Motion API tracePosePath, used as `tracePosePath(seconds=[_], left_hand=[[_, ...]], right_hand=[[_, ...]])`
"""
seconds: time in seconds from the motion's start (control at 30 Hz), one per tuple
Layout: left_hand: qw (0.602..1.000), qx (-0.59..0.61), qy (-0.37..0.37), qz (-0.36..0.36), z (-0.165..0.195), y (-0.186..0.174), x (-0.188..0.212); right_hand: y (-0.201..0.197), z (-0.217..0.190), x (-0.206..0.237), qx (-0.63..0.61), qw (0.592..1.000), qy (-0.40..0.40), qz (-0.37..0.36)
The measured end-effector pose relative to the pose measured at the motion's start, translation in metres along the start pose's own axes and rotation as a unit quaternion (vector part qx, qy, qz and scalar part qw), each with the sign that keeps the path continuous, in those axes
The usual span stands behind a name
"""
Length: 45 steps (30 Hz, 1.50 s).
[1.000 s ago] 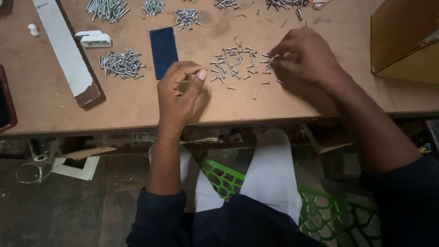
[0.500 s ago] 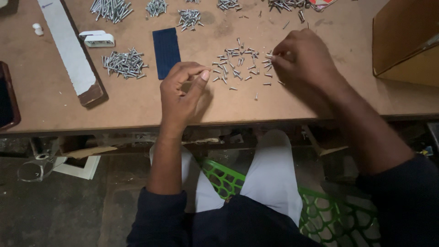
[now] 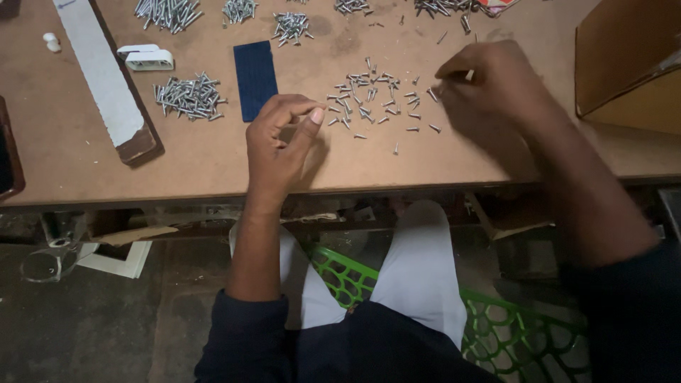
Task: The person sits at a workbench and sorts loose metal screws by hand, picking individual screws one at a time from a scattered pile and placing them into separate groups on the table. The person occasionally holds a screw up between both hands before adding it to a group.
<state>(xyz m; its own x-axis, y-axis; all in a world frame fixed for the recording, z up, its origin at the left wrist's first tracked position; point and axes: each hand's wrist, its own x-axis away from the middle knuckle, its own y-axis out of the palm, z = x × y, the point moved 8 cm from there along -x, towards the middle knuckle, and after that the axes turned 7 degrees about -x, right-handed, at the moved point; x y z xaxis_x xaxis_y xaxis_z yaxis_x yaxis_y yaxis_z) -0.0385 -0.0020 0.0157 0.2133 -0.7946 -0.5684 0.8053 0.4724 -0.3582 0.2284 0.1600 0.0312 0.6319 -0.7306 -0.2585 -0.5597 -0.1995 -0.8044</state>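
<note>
My left hand (image 3: 278, 138) hovers over the wooden table (image 3: 177, 167) near its front edge. Its fingers are curled, thumb tip against the index finger, and I see nothing between them. Just right of it lies a loose scatter of small silver screws (image 3: 369, 99). My right hand (image 3: 496, 89) rests at the right edge of that scatter, fingertips pinched on a small screw (image 3: 468, 74). A dark blue rectangular pad (image 3: 255, 79) lies flat just beyond my left hand.
A heap of screws (image 3: 188, 96) lies left of the pad, with more heaps (image 3: 167, 13) along the far edge. A white strip on a wooden board (image 3: 103, 78) and a white clip (image 3: 147, 58) sit left. A cardboard box (image 3: 624, 64) stands right. Green plastic mesh (image 3: 525, 333) is below.
My right hand has lifted slightly at the right edge of the scattered screws, its fingertips closing together. My left hand stays in place, thumb now pressed to the index finger.
</note>
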Motion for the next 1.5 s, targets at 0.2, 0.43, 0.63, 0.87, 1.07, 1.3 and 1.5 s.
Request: tracePosePath(seconds=[0.2, 0.43, 0.63, 0.87, 1.07, 1.3, 1.5], left_hand=[[1.000, 0.003, -0.002, -0.001, 0.001, 0.000, 0.000], [1.000, 0.003, 0.002, -0.002, 0.001, 0.000, 0.001], [1.000, 0.009, -0.011, -0.002, -0.005, 0.002, 0.000], [1.000, 0.007, 0.002, 0.003, -0.001, 0.000, 0.001], [1.000, 0.018, -0.002, 0.003, -0.001, 0.000, 0.001], [1.000, 0.015, -0.011, 0.004, -0.001, 0.000, 0.001], [1.000, 0.012, -0.009, 0.003, -0.001, 0.000, 0.001]], right_hand=[[0.012, -0.014, -0.006, 0.089, 0.992, -0.081, -0.031], [0.015, -0.017, -0.004, 0.102, 0.988, -0.113, -0.038], [0.018, -0.015, -0.003, 0.105, 0.992, -0.059, -0.044], [0.022, -0.020, 0.001, 0.136, 0.987, -0.085, -0.021], [0.024, -0.019, -0.002, 0.156, 0.984, -0.086, -0.024], [0.022, -0.023, -0.001, 0.177, 0.980, -0.084, -0.023], [0.022, -0.015, -0.003, 0.144, 0.988, -0.056, -0.030]])
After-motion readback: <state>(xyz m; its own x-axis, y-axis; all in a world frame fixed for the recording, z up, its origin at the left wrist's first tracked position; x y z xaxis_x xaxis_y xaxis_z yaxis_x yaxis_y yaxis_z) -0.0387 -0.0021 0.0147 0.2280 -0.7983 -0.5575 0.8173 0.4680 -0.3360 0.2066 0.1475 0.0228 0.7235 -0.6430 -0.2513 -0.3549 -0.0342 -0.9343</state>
